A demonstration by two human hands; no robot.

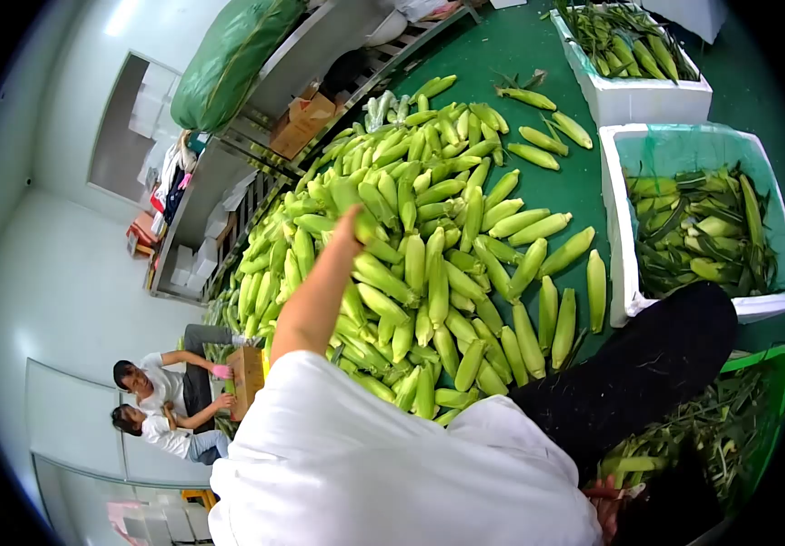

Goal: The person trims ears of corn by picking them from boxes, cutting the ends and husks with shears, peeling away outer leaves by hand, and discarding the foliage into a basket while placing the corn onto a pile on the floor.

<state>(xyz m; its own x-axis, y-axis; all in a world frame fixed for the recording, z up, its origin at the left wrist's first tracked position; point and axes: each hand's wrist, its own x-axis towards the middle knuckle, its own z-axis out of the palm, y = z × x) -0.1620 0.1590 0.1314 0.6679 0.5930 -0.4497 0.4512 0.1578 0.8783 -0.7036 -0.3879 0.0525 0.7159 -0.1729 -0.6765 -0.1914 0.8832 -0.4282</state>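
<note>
My left arm stretches out over a large heap of corn ears point(438, 273) in pale green husks on the floor. At its end, my left hand point(352, 224) is closed around an ear of corn point(345, 195); both are smeared by motion. My right hand point(605, 502) shows only in part at the lower right, beside a green crate point(782, 391) of loose husks and leaves. Its fingers are mostly hidden in shadow. A light green piece of husk or corn point(634, 465) lies just above this hand.
Two white foam boxes point(613, 218) point(652, 102) with corn and leaves stand at right. My dark-clad leg point(629, 373) lies between heap and crate. Two people point(161, 391) work by a cardboard box point(247, 378) at left. Metal shelving point(201, 214) and a green sack point(229, 64) stand behind.
</note>
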